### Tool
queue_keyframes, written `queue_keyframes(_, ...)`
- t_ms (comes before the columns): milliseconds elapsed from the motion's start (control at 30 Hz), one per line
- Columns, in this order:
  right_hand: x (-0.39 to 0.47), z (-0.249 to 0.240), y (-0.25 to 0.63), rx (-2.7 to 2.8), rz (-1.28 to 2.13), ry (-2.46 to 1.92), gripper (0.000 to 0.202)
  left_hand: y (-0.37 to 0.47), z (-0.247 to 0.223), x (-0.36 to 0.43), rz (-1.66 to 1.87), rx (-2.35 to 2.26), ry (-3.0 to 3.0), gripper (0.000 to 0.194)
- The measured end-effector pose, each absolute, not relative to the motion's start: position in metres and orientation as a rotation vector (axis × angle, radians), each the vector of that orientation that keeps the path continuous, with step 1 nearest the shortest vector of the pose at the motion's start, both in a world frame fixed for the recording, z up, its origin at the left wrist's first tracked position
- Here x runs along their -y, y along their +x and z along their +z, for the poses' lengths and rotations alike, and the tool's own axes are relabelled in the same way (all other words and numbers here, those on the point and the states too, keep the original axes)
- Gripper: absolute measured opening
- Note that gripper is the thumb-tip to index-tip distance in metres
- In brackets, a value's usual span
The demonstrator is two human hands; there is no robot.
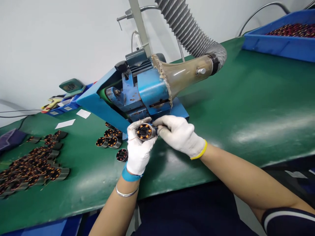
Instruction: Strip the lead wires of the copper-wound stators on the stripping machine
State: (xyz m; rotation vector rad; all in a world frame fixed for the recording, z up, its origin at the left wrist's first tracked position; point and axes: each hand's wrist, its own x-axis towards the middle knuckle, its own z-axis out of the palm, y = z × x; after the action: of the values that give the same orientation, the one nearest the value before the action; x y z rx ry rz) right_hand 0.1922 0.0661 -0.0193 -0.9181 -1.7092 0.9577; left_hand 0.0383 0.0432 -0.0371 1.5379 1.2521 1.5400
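Observation:
My left hand (139,153), in a white glove, is wrapped round a motor stator (144,131). The stator is a short metal cylinder with copper windings, its open end turned toward me. My right hand (179,133), gloved in white with a yellow cuff, has thumb and fingers pinched together at the stator's right side. Whatever lies between those fingertips is too small and hidden to make out. Both hands are just in front of a blue motor-driven machine (152,86). Several more stators (113,141) stand left of my left hand, one of them close to the wrist.
A large cluster of stators (36,167) covers the left of the green table (233,114). A grey corrugated hose (187,28) joins the machine's brownish funnel (189,72). At the back right stands a blue bin (278,46) of small parts. White papers (65,123) lie at left.

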Motion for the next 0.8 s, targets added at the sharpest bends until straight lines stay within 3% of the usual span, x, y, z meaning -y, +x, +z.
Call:
queue_keyframes(100, -0.074, -0.007, 0.198, 1.186, 1.379, -0.781, 0.017, 0.043, -0.037, -0.043, 1.621, -1.306, 1.617, 0.052)
queue_keyframes(233, -0.078, -0.010, 0.191, 0.877, 1.541, -0.765, 0.009, 0.049, -0.039, -0.043, 1.743, -1.359, 1.720, 0.052)
queue_keyframes(400, -0.072, -0.020, 0.182, 1.081, 1.450, -0.751, 0.014, 0.055, -0.041, -0.041, 1.753, -1.422, 1.941, 0.050)
queue_keyframes(667, -0.089, -0.005, 0.206, 0.917, 1.247, -0.905, 0.007, 0.055, -0.046, -0.045, 1.756, -1.617, 1.943, 0.058)
queue_keyframes(700, -0.087, -0.005, 0.204, 1.023, 1.284, -0.946, 0.013, 0.055, -0.046, -0.047, 1.755, -1.669, 1.945, 0.058)
queue_keyframes(800, -0.077, -0.009, 0.191, 1.275, 1.425, -0.991, 0.055, 0.059, -0.042, -0.052, 1.702, -1.840, 1.998, 0.046)
